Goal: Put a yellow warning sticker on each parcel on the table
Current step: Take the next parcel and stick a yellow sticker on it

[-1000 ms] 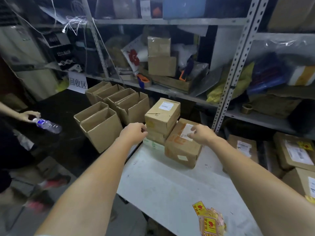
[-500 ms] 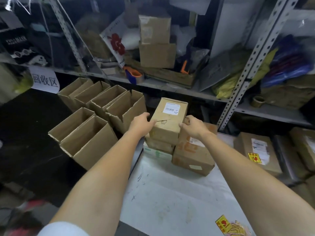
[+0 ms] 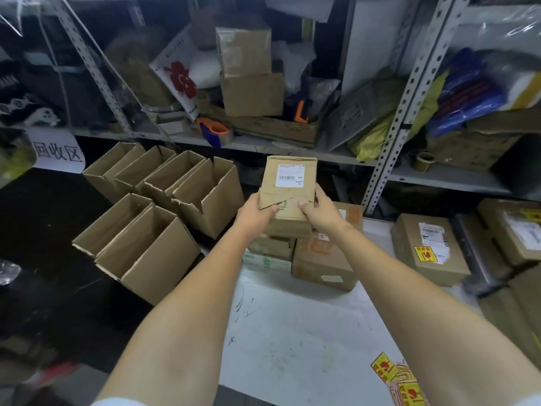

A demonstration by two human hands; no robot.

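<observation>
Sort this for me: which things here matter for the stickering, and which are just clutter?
Job: held parcel, gripped by left hand and right hand; stacked parcels beneath; yellow stickers on the table; side parcel, already stickered.
Lying about: open cartons; tape dispenser and tape roll on the shelves.

**Head cam – one wide view**

Worn on the person's head, facing forward and down. Both forearms run up from the bottom edge to the left hand (image 3: 257,212) and right hand (image 3: 322,213) on a box (image 3: 288,194) at mid-frame. Table (image 3: 292,332) sits close below – shelves (image 3: 409,92) face the lens right behind it. Edges bend.
</observation>
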